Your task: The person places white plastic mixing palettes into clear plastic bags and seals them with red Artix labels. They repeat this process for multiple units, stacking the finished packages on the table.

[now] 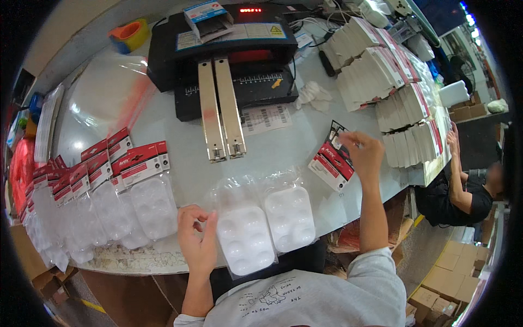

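Observation:
My left hand (197, 235) is beside a white plastic paint palette (246, 240) in a clear bag at the table's front edge. Its fingers curl loosely, the thumb stands apart, and I see nothing in it. A second bagged palette (290, 219) lies just to the right, its bag overlapping the first. Farther right, my right hand (364, 155) bends over a few red and white header cards (331, 168). Its fingertips are pinched together at the cards' upper edge and partly hide it.
Bagged palettes with red cards (155, 207) crowd the left. A black sealing machine (229, 49) with two metal rails (220, 109) stands at the back. Clear bags (109, 92) lie left of it. Card stacks (370, 71) fill the right, where another person (463, 191) works.

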Available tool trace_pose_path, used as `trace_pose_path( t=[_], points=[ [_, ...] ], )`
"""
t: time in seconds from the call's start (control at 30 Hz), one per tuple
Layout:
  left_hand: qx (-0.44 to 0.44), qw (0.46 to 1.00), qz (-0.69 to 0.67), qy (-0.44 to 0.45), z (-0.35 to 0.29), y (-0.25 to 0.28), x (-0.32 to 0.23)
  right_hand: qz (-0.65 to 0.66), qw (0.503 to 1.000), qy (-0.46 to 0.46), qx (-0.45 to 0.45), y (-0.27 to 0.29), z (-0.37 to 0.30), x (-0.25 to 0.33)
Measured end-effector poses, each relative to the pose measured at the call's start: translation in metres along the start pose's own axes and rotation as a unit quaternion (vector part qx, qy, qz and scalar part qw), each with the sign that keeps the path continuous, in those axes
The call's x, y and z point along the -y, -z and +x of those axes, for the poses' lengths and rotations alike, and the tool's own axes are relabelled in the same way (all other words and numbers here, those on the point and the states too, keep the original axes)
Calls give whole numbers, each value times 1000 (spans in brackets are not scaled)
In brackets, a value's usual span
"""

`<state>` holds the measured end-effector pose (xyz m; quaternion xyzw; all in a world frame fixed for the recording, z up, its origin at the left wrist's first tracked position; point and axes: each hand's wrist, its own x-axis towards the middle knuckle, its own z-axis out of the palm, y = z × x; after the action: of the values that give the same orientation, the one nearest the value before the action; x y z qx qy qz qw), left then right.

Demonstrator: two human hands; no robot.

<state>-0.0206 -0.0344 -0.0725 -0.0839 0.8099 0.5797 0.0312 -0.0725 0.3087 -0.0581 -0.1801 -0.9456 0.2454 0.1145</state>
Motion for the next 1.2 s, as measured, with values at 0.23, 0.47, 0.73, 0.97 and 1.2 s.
trace_pose_path(
  t=[0.23,0.47,0.73,0.97,1.2],
  points=[
    [17,972,-230,49,-7,-1,-23,15,990,109,-92,-15,-47,-31],
    [61,962,-244,103,-5,-12,-35,-149,985,72,-55,-43,-60,-31],
    [169,945,-244,136,-11,-9,-45,412,906,5,93,23,-68,68],
    [156,978,-124,63,-15,-6,-41,237,892,128,363,6,-52,132],
    [158,980,-108,48,-13,-3,-37,227,886,156,372,-2,-51,137]
  ],
)
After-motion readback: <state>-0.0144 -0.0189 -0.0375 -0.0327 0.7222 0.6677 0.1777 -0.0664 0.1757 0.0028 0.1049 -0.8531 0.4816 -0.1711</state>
